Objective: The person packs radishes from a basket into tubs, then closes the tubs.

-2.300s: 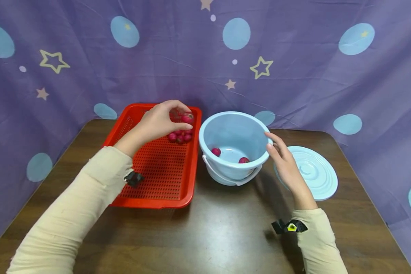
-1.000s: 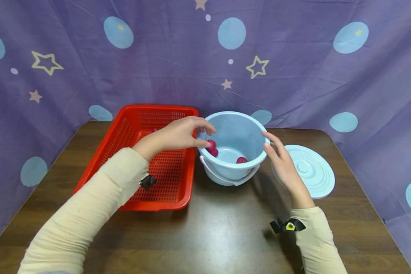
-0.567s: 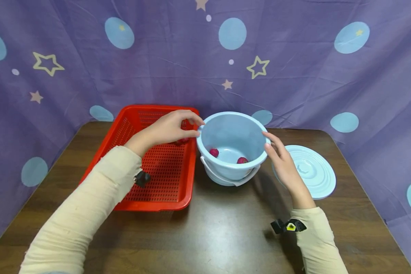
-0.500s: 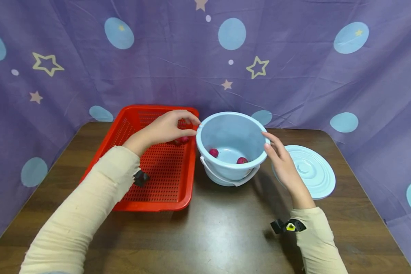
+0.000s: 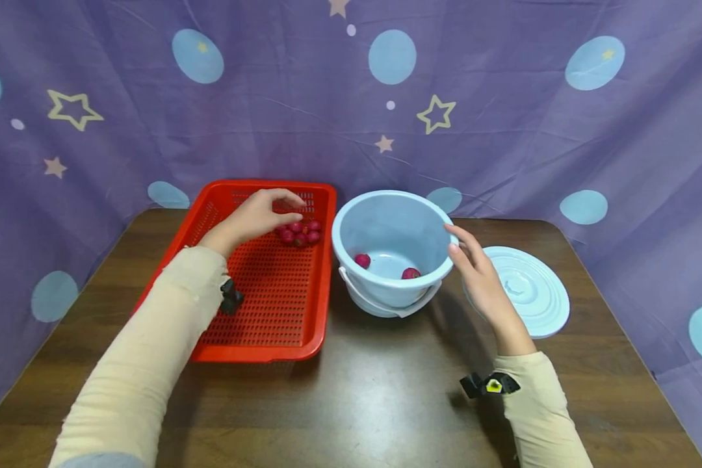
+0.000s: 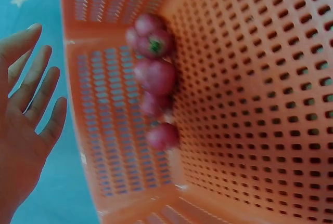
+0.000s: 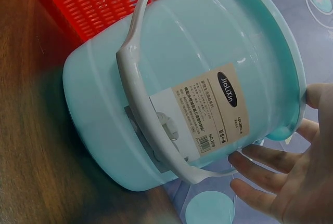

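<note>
And here's the counter, a dark brown wood-grain top with rounded far corners, a pale glare shining off its near middle! On its left side sits the red plastic basket, low and rectangular, its floor and walls pierced all over. Just beside it, near the middle, stands the light-blue plastic bucket, upright, its pale handle hanging down the near side; whether the two touch, hard to call! And over on the right, the round light-blue lid lies flat, ringed on top. Dark shadow falls across the wood between bucket and lid.
</note>
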A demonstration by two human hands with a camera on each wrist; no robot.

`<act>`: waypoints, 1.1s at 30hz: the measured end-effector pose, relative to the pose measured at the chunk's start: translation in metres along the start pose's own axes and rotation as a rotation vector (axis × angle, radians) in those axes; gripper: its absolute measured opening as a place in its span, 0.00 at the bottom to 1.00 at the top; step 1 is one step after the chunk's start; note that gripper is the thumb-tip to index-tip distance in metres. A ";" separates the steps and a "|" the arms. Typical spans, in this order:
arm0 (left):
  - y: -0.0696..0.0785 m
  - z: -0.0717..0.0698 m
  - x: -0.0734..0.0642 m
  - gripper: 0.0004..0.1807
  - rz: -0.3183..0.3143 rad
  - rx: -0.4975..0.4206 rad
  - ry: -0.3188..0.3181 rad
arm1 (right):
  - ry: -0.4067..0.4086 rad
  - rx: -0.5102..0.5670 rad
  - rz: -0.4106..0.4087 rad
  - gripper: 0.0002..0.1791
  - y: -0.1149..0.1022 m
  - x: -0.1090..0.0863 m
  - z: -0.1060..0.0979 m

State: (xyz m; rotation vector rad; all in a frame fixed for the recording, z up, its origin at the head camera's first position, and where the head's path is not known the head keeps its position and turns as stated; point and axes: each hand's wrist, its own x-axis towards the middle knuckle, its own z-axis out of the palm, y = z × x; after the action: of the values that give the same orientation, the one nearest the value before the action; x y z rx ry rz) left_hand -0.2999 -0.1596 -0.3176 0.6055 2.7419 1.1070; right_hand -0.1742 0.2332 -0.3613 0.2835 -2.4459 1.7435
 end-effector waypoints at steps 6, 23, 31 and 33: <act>-0.023 0.003 0.005 0.19 -0.078 0.035 -0.004 | 0.004 0.003 -0.003 0.26 0.001 0.000 0.000; -0.056 0.025 0.006 0.18 -0.192 0.104 -0.014 | 0.005 0.039 0.013 0.26 -0.002 0.001 0.002; -0.065 0.031 0.009 0.17 -0.170 0.153 -0.030 | 0.000 0.013 0.009 0.26 -0.001 0.001 0.001; -0.066 0.032 0.010 0.18 -0.157 0.155 -0.036 | 0.003 -0.003 0.004 0.26 0.000 0.001 0.000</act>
State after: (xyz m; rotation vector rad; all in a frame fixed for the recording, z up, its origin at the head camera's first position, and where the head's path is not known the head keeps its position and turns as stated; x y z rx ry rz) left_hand -0.3215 -0.1781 -0.3860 0.4141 2.8056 0.8487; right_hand -0.1748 0.2332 -0.3609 0.2762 -2.4485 1.7407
